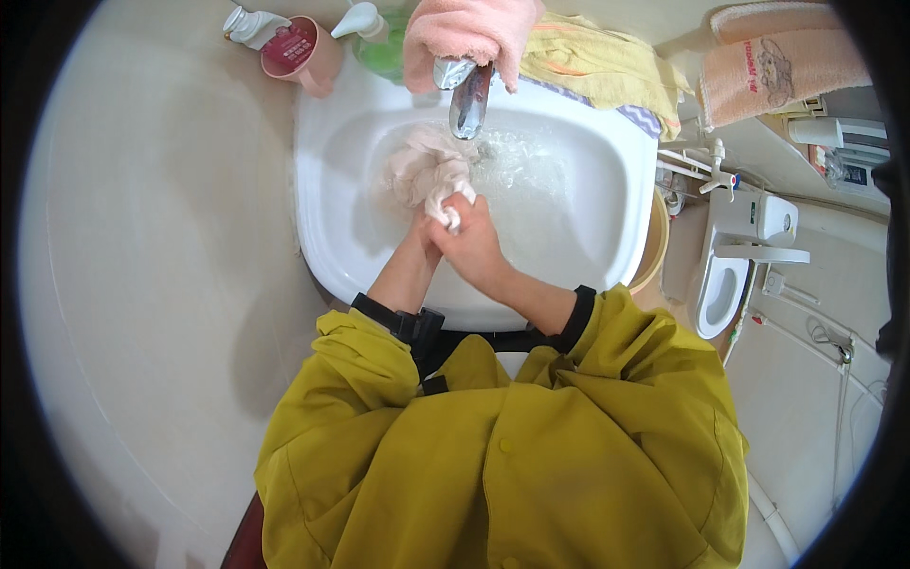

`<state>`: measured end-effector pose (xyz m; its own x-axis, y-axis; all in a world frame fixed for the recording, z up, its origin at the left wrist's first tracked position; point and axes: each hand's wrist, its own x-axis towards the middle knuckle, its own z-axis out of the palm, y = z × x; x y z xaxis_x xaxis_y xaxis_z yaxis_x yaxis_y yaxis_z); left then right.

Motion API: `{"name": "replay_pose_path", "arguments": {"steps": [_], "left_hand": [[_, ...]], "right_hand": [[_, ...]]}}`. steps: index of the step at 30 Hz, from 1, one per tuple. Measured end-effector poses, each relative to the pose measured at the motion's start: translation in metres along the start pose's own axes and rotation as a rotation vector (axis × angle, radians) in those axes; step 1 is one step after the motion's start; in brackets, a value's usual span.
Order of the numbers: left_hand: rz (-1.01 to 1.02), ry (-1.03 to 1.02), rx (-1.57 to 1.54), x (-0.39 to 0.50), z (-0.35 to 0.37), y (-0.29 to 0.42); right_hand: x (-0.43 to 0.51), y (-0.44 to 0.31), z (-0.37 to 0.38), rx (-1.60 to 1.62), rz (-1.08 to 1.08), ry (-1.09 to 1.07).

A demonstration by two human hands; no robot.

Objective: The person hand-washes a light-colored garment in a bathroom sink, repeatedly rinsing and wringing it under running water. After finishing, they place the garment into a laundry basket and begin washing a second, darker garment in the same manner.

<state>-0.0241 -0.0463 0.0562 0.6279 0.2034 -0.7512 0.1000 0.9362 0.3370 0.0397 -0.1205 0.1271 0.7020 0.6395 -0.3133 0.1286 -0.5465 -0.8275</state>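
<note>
A pale, light-pink wet cloth (425,167) is bunched in the white washbasin (334,235), its far part lying in the water. Its near end is twisted between my two hands. My right hand (473,238) is closed around this end, with a bit of cloth poking out by the thumb. Close against it, my left hand (424,229) also grips the cloth, and its fingers are mostly hidden. Rippled, bubbly water (522,167) lies right of the cloth, under the chrome faucet (469,107).
A pink towel (473,32) drapes over the faucet. Behind the basin stand a pink mug (323,75) holding a tube, and a green pump bottle (380,53). A yellow cloth (604,60) covers the right rear rim. Rightward are a tan bucket (652,249) and a toilet (721,295).
</note>
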Motion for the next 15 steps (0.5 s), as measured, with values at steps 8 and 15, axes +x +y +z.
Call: {"name": "replay_pose_path", "arguments": {"steps": [8,15], "left_hand": [[-0.028,0.054,0.004,-0.007,0.009,-0.007],[0.007,0.013,-0.03,-0.022,0.021,0.004]], "right_hand": [[0.019,0.015,-0.005,0.037,0.152,0.135],[0.015,0.013,-0.004,-0.155,0.073,0.125]]}}
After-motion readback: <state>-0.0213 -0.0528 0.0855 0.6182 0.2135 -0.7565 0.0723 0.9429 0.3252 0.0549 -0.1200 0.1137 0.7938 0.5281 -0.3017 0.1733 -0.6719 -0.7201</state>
